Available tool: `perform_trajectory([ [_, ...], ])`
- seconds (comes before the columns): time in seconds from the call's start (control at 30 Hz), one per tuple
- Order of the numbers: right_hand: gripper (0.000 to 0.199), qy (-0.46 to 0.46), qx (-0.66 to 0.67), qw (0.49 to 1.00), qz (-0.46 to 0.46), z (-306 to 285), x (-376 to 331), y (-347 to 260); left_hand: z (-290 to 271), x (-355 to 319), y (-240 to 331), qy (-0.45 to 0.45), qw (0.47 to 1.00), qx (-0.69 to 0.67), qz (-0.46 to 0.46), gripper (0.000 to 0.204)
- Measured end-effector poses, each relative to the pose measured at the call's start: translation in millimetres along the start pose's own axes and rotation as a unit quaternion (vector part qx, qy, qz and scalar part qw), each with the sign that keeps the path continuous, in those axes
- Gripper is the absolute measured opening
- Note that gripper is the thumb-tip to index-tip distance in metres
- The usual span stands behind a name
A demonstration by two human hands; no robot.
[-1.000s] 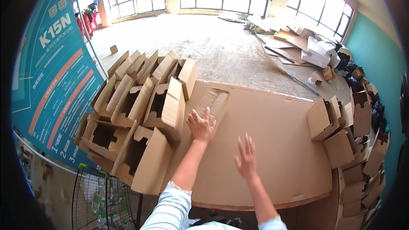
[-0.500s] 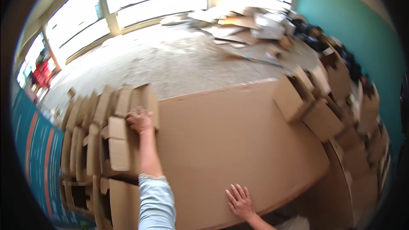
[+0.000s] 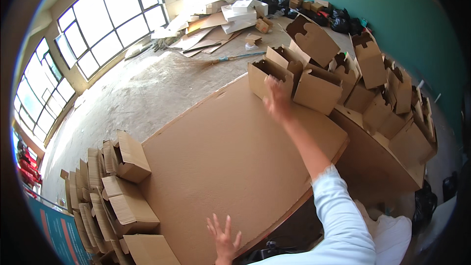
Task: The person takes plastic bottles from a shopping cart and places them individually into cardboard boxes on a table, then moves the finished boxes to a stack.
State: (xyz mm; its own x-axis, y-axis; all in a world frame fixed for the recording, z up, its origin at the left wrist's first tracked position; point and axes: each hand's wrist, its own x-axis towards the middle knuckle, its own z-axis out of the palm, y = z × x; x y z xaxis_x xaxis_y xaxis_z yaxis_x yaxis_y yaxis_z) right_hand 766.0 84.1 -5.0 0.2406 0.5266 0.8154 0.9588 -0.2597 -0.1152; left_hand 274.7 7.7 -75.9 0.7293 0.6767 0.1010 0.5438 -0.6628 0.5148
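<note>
At the far left, a stack of folded boxes (image 3: 115, 201) lies along the left edge of the big cardboard sheet (image 3: 221, 167). They are well apart from both hands.

The left hand (image 3: 223, 235) is low in the picture, near the edge of the sheet closest to the person. Its fingers are spread wide and it holds nothing. It hovers over or rests on the sheet; the picture does not show which.

The middle of the sheet is flat and bare, so there is a lot of room to slide or set things down there.

The right hand (image 3: 275, 99) reaches far out, the arm stretched across the sheet toward its far right corner. The hand is blurred. It touches or almost touches an open brown box (image 3: 270, 76) that stands at that corner with its flaps up. The fingers look loose and not closed on anything, though the blur makes this hard to tell. The box lies straight ahead of the fingertips, and the right hand is much nearer to it than the left.

Just to the right, more open boxes (image 3: 365, 88) crowd close together, touching each other, so there is little room on that side. Behind them the floor (image 3: 147, 93) is open, with a broom (image 3: 230, 60) lying on it.
</note>
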Motion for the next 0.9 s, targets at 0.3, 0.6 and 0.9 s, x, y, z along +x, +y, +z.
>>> perform_trajectory([
  [0.3,0.023,-0.345,-0.305,0.874,0.156,69.3,22.5,129.9,-55.6,-79.3,4.8,0.038,0.996,-0.013,-0.079,0.048],
  [0.6,0.023,-0.345,-0.069,0.936,0.032,14.0,-0.3,-39.7,-61.7,-153.9,-22.2,0.135,0.965,-0.024,-0.223,0.032],
  [0.9,0.019,-0.421,0.172,0.885,-0.098,-57.2,-70.4,-268.4,-93.0,-232.5,-18.7,0.273,0.923,-0.010,-0.270,0.020],
])
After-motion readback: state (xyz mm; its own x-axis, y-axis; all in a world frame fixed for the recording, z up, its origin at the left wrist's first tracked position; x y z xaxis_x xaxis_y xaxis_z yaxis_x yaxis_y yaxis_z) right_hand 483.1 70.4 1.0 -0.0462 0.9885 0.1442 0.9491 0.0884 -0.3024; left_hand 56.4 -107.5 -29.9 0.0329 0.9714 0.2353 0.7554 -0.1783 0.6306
